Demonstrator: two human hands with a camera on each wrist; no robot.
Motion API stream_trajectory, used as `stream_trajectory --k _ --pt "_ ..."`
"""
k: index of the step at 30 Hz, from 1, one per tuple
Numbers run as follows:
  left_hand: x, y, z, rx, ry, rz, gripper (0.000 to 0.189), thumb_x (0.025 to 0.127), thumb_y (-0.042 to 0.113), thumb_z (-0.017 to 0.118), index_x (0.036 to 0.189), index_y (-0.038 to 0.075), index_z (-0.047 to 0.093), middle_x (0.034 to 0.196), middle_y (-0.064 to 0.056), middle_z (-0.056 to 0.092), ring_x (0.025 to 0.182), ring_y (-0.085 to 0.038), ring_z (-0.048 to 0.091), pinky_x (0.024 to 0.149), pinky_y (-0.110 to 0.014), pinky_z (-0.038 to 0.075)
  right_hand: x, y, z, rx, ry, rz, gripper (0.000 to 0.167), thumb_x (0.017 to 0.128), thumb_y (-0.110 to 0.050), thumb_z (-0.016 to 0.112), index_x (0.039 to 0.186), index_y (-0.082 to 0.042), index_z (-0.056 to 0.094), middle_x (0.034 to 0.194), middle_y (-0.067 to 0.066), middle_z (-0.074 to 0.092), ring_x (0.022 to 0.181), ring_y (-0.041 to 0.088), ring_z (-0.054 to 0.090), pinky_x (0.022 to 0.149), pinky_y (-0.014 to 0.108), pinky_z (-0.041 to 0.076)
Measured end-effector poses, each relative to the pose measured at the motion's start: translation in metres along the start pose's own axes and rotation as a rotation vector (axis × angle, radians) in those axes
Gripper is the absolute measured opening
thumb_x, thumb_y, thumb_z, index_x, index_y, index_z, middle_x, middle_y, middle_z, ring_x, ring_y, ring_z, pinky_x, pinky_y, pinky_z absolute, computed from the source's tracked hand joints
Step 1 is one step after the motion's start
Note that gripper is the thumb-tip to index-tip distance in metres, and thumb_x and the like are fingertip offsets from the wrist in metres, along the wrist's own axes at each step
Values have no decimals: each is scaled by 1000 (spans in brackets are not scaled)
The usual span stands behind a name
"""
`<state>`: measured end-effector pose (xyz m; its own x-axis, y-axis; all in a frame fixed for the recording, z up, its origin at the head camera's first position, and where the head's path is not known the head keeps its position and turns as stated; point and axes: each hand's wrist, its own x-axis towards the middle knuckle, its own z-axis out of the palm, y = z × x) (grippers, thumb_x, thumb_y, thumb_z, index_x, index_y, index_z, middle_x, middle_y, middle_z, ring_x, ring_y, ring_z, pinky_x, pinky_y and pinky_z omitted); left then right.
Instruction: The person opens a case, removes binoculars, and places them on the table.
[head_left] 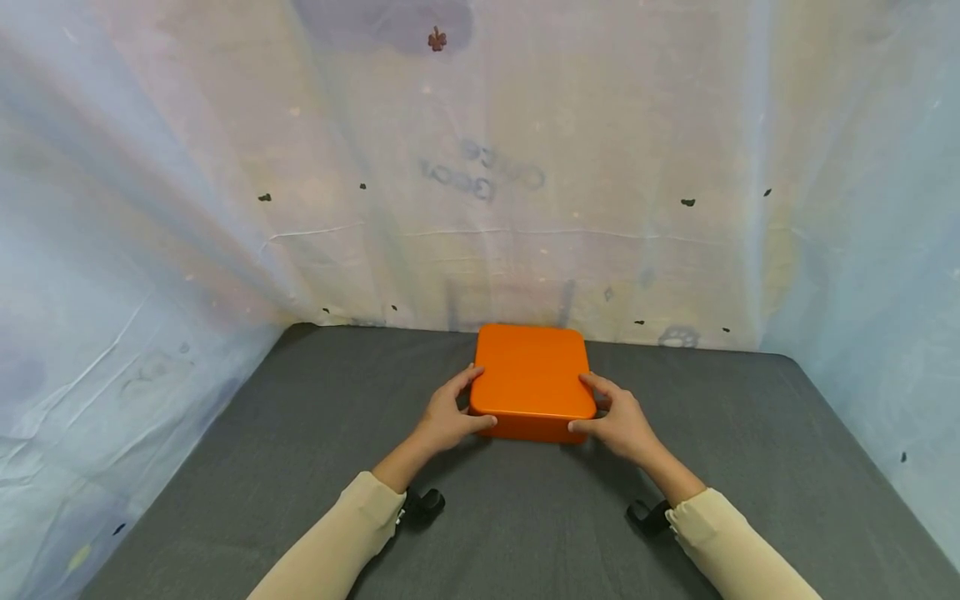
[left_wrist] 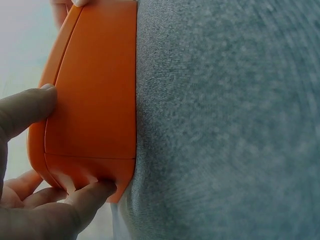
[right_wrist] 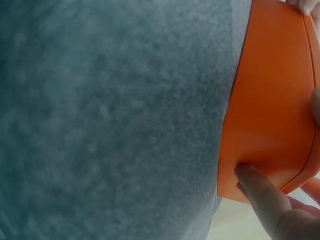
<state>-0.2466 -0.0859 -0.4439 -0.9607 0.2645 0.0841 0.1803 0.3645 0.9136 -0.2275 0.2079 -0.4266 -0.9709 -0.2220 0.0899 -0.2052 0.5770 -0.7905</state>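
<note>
An orange box (head_left: 531,371) with rounded corners lies flat on the grey cloth surface. A thin seam runs round its side below the top edge, as the orange box (left_wrist: 95,95) shows in the left wrist view. My left hand (head_left: 447,417) grips its near left corner, thumb on the front face and fingers along the left side. At the near right corner my right hand (head_left: 621,421) holds it the same way, thumb in front. In the right wrist view a finger presses low on the orange box (right_wrist: 272,95). Some fingertips are hidden behind the sides.
The grey cloth-covered surface (head_left: 300,467) spreads round the box on all sides. A pale patterned curtain (head_left: 600,150) hangs behind it and at both sides. Black wrist mounts (head_left: 425,506) hang beneath both cream sleeves (head_left: 341,533), close above the cloth.
</note>
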Motion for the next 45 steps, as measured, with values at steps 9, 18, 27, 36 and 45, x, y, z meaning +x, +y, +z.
stream_trajectory --k 9,18,27,36,45 --pt "1 -1 0 18 14 -2 81 76 16 83 146 17 43 157 -4 31 137 -28 42 105 -45 44 0 0 -1 23 -11 10 82 79 -17 80 148 -2 37 155 25 26 119 43 57 81 38 57" --pt "1 0 -1 43 15 2 81 76 18 83 146 17 43 158 -3 31 135 -27 45 106 -45 43 0 -1 -2 17 -6 9 82 79 -18 80 147 -3 38 155 24 28 117 41 58 82 39 57" --pt "2 0 -1 56 12 -2 83 75 16 83 147 17 42 158 -2 30 132 -26 48 106 -45 43 -1 -2 -3 42 -9 5 82 79 -16 80 147 -2 37 155 26 27 119 42 57 84 42 57" --pt "0 0 0 49 29 3 82 74 18 84 146 17 43 158 -2 30 132 -27 48 107 -48 41 -1 -2 -2 48 -8 5 82 79 -15 80 147 -1 38 155 25 28 119 44 56 84 41 57" --pt "1 0 -1 70 15 29 82 76 18 83 147 15 41 159 -3 28 134 -27 46 109 -48 39 -1 0 -4 42 -15 19 82 79 -17 80 148 -4 37 156 22 28 120 41 57 85 40 57"
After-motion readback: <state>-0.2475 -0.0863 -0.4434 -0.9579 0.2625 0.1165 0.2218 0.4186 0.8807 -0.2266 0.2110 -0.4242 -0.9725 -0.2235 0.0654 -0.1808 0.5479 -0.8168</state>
